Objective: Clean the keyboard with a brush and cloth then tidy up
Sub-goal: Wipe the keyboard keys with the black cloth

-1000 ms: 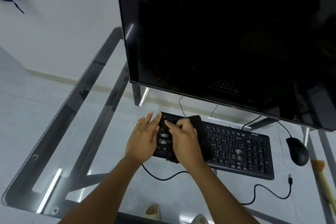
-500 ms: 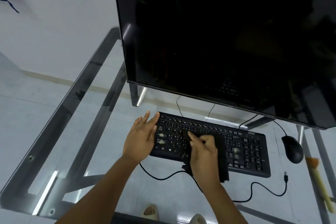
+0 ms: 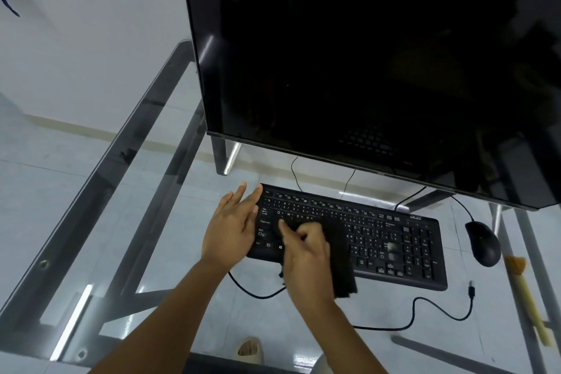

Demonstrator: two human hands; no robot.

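Under the right hand (image 3: 306,255), a soft black cloth (image 3: 338,255) is pinched, draping limply over the keyboard (image 3: 394,240); the left hand (image 3: 232,229), fingers spread, steadies the keyboard's end beside it.

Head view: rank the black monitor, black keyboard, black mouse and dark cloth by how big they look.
1. Black monitor
2. Black keyboard
3. Dark cloth, partly hidden under the right hand, so its full size is unsure
4. Black mouse
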